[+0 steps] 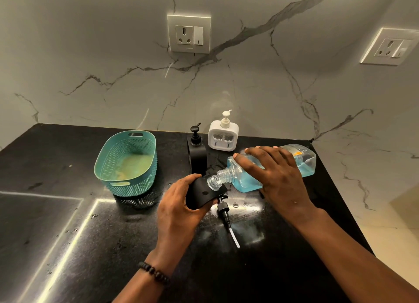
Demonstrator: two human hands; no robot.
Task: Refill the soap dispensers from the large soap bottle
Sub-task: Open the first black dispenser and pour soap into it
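Now right hand (278, 178) fingers clasp tilted large soap bottle (249, 180), blue liquid inside; left hand (179, 209) fingers wrap black dispenser (201, 195).

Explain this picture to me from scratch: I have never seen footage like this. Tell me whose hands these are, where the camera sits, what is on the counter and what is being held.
No machine here: a person wears one camera on the head, looking down at their own bare hands.

The right hand tips a large clear soap bottle of blue liquid, its open neck over a black dispenser that the left hand steadies. That dispenser's removed pump lies on the black counter.

Behind stand a second black dispenser and a white dispenser, pumps on. A teal basket sits to the left.
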